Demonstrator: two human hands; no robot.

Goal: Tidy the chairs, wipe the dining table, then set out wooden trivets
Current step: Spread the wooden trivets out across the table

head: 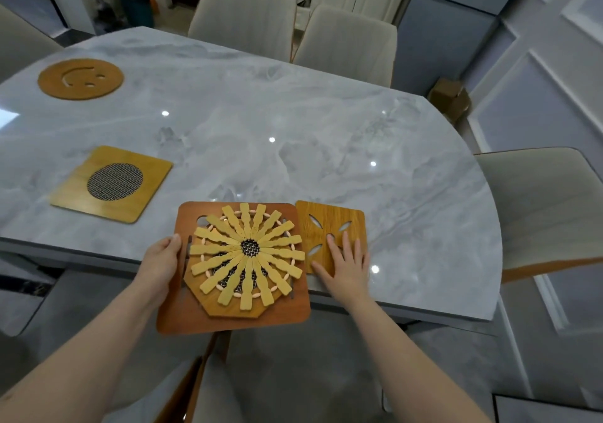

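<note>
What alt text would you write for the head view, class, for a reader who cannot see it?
A left hand holds a stack of wooden trivets at the edge of a marble table while the right hand presses a leaf-cut trivet flat. A mesh-centred trivet and a smiley trivet lie further left.

Panelled grey wall (pixel 538 102), cardboard box (pixel 452 99) below

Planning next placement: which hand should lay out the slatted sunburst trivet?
Right, probably. The right hand rests flat and free on the leaf-cut trivet; the left hand grips the stack under the sunburst trivet.
</note>
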